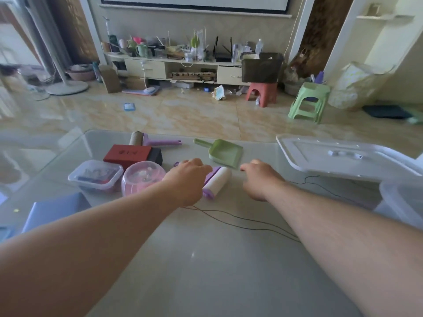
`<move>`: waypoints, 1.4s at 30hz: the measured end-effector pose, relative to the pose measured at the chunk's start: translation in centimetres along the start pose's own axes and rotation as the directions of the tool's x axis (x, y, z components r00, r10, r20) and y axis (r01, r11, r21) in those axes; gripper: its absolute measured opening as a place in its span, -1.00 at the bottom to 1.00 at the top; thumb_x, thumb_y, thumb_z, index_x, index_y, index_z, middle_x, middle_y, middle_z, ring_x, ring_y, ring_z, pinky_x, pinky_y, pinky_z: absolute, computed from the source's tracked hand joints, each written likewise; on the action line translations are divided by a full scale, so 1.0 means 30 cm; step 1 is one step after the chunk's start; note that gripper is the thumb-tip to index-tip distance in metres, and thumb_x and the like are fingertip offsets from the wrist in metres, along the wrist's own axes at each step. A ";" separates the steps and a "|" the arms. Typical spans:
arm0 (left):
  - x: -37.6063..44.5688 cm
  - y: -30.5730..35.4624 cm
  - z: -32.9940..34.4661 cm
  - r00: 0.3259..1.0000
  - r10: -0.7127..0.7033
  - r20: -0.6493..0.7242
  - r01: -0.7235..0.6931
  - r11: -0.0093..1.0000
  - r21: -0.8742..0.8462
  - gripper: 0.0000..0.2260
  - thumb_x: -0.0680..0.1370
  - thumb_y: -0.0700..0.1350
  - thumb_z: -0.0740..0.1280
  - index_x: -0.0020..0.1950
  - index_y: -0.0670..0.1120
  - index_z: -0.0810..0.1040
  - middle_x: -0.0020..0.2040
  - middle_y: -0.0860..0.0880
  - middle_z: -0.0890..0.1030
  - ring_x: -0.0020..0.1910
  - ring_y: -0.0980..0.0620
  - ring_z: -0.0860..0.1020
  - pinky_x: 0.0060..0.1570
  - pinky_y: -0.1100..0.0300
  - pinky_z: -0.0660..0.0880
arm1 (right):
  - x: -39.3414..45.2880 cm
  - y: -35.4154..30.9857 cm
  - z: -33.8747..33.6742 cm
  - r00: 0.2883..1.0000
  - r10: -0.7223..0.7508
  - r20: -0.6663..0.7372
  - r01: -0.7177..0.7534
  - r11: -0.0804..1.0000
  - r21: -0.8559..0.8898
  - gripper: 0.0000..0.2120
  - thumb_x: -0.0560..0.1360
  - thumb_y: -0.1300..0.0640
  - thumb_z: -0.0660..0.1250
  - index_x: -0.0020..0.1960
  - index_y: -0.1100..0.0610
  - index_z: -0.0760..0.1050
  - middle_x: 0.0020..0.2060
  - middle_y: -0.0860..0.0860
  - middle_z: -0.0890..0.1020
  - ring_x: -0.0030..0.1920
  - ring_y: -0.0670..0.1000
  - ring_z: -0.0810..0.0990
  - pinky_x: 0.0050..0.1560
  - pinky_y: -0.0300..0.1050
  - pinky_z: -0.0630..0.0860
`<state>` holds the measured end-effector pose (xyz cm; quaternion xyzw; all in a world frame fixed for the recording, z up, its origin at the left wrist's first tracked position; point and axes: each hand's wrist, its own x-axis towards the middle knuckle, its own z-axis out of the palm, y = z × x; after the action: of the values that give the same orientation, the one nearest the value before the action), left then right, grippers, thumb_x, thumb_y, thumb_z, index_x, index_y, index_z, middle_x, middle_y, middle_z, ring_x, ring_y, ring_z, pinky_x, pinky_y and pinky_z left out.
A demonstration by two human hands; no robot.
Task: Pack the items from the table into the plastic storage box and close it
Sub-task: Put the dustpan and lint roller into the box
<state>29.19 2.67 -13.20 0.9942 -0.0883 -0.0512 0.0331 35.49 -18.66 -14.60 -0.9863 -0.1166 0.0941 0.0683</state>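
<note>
Two hands were stretched over the bench (206,259): the left hand (187,179) was laid over the lint roller (217,181), though whether it was grasped could not be told; the right hand (258,177), loosely curled, was left holding nothing. The roller should be taken by its handle and carried to the box (402,202), whose lid (343,156) was off, at the right.

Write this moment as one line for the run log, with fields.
left hand: over lint roller, grip unclear | right hand: beside it, holds nothing | storage box lid: off | packing: not started
</note>
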 end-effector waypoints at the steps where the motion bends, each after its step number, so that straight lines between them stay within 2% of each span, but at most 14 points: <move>1: 0.027 -0.017 0.026 1.000 0.001 0.030 -0.002 1.000 0.032 -0.54 0.51 -0.12 0.38 0.41 -0.04 0.41 0.27 -0.09 0.45 0.27 -0.21 0.48 0.26 -0.08 0.47 | 0.040 -0.003 0.011 1.000 -0.007 -0.024 0.008 1.000 0.021 -0.49 0.51 0.22 0.18 0.44 -0.02 0.45 0.40 0.08 0.40 0.36 0.21 0.48 0.27 0.11 0.53; 4: 0.105 -0.028 0.112 0.997 -0.020 0.077 0.013 0.996 0.087 -0.44 0.54 0.12 0.40 0.44 -0.08 0.34 0.29 -0.14 0.43 0.32 -0.27 0.43 0.32 -0.18 0.41 | 0.154 -0.023 0.068 1.000 -0.015 -0.013 0.016 0.997 0.080 -0.35 0.53 0.23 0.18 0.59 -0.12 0.27 0.48 0.05 0.30 0.41 0.22 0.42 0.32 0.12 0.49; 7: 0.148 0.019 0.143 1.000 -0.010 0.019 0.007 0.987 0.160 -0.36 0.51 0.26 0.35 0.47 -0.05 0.34 0.30 -0.13 0.45 0.33 -0.25 0.43 0.35 -0.13 0.35 | 0.231 0.005 0.127 0.998 0.068 0.001 -0.067 0.981 0.180 -0.36 0.45 -0.10 0.12 0.54 -0.23 0.33 0.29 0.07 0.38 0.29 0.21 0.49 0.13 0.05 0.48; 13: 0.040 0.094 0.143 0.991 0.131 -0.002 -0.129 0.975 0.179 -0.70 0.60 -0.21 0.20 0.32 -0.04 0.48 0.21 -0.09 0.47 0.15 -0.20 0.56 0.10 -0.01 0.51 | 0.163 0.094 0.094 0.994 -0.028 -0.105 0.033 0.998 0.053 -0.84 0.63 0.05 0.23 0.01 -0.07 0.59 -0.01 0.02 0.48 -0.05 0.12 0.50 -0.08 -0.04 0.46; 19: -0.264 0.163 0.091 0.931 0.293 0.219 -0.326 0.935 0.136 -0.83 0.57 -0.07 0.30 0.13 0.05 0.58 0.10 -0.01 0.61 0.15 -0.10 0.58 0.06 0.07 0.55 | -0.177 0.119 0.040 0.984 0.149 0.094 -0.124 0.964 -0.233 -0.65 0.69 0.10 -0.05 0.24 0.04 0.49 0.21 0.11 0.61 0.15 0.18 0.58 -0.03 -0.09 0.39; 26: -0.587 0.069 0.005 0.901 -0.017 0.433 -0.100 0.964 0.246 -0.81 0.47 -0.03 0.30 0.01 -0.04 0.62 -0.03 0.00 0.67 0.04 -0.08 0.64 0.05 0.11 0.58 | -0.481 0.089 0.038 0.935 0.355 -0.014 -0.356 0.933 -0.054 -0.60 0.65 0.16 0.07 0.47 0.05 0.31 0.31 0.17 0.48 0.29 0.24 0.51 0.04 0.00 0.36; 28: -0.631 0.053 -0.003 0.866 -0.118 0.485 -0.022 0.961 0.275 -0.83 0.45 -0.03 0.28 -0.13 -0.09 0.60 -0.24 0.00 0.66 -0.10 -0.07 0.69 0.00 0.11 0.63 | -0.540 0.050 0.047 0.927 0.375 0.021 -0.375 0.927 -0.027 -0.50 0.60 0.20 0.14 0.52 0.00 0.21 0.29 0.18 0.50 0.26 0.26 0.54 0.00 0.04 0.43; 30: -0.656 0.056 -0.004 0.861 -0.152 0.485 0.036 0.970 0.241 -0.82 0.43 -0.03 0.26 -0.19 -0.10 0.58 -0.41 0.02 0.60 -0.23 -0.05 0.71 -0.07 0.07 0.67 | -0.575 -0.005 0.061 0.937 0.337 0.088 -0.343 0.937 0.066 -0.46 0.66 -0.01 0.15 0.61 -0.05 0.14 0.36 0.21 0.52 0.30 0.26 0.55 0.13 0.07 0.49; 32: -0.670 0.067 0.000 0.873 -0.171 0.457 0.110 0.981 0.157 -0.81 0.48 -0.03 0.25 -0.08 -0.10 0.59 -0.35 -0.01 0.59 -0.33 -0.05 0.70 -0.17 0.04 0.69 | -0.583 -0.067 0.077 0.954 0.231 0.189 -0.263 0.950 0.168 -0.33 0.66 -0.20 0.13 0.69 -0.16 -0.05 0.38 0.23 0.53 0.15 0.22 0.60 0.15 0.04 0.54; 34: -0.684 0.084 0.002 0.872 -0.216 0.439 0.209 0.976 0.065 -0.78 0.55 -0.03 0.21 0.06 -0.12 0.55 -0.21 -0.05 0.60 -0.38 -0.07 0.70 -0.26 0.02 0.69 | -0.575 -0.122 0.099 0.943 0.166 0.287 -0.241 0.938 0.249 -0.21 0.64 -0.25 0.18 0.69 -0.18 -0.21 0.22 0.22 0.58 -0.18 0.14 0.59 -0.16 -0.05 0.57; 36: -0.683 0.073 0.016 0.889 -0.199 0.411 0.177 0.980 0.092 -0.71 0.61 0.02 0.16 0.18 -0.11 0.54 -0.02 -0.11 0.65 -0.12 -0.11 0.73 -0.08 0.05 0.65 | -0.557 -0.146 0.134 0.923 0.159 0.351 -0.267 0.921 0.284 -0.16 0.63 -0.26 0.20 0.68 -0.14 -0.26 0.19 0.26 0.59 -0.32 0.11 0.55 -0.32 -0.12 0.48; 38: -0.683 0.051 0.021 0.908 -0.192 0.372 0.148 0.979 0.142 -0.63 0.67 0.08 0.11 0.33 -0.08 0.51 0.26 -0.09 0.62 0.22 -0.13 0.61 0.17 0.10 0.50 | -0.542 -0.142 0.170 0.915 0.170 0.367 -0.299 0.895 0.332 -0.28 0.64 -0.24 0.16 0.68 -0.14 -0.09 0.08 0.25 0.60 -0.35 0.10 0.54 -0.35 -0.12 0.47; 40: -0.690 0.041 0.025 0.914 -0.183 0.361 0.141 0.980 0.140 -0.61 0.69 0.12 0.10 0.39 -0.05 0.47 0.36 -0.07 0.57 0.30 -0.13 0.54 0.25 0.11 0.43 | -0.541 -0.130 0.169 0.916 0.225 0.331 -0.357 0.834 0.421 -0.52 0.63 -0.25 0.09 0.47 -0.08 0.28 -0.04 0.18 0.59 -0.36 0.11 0.54 -0.35 -0.11 0.47; 42: -0.695 0.051 0.024 0.921 -0.150 0.359 0.098 0.983 0.158 -0.62 0.72 0.09 0.08 0.41 -0.08 0.44 0.39 -0.08 0.54 0.33 -0.14 0.52 0.26 0.10 0.40 | -0.547 -0.107 0.149 0.917 0.285 0.280 -0.379 0.842 0.383 -0.48 0.61 -0.28 0.05 0.35 0.05 0.42 0.11 0.21 0.63 -0.18 0.20 0.67 -0.20 -0.04 0.51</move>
<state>8.44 4.85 -11.81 0.9703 -0.0332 -0.2331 -0.0558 18.21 -19.05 -15.65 -0.9361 0.0740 0.2324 0.2535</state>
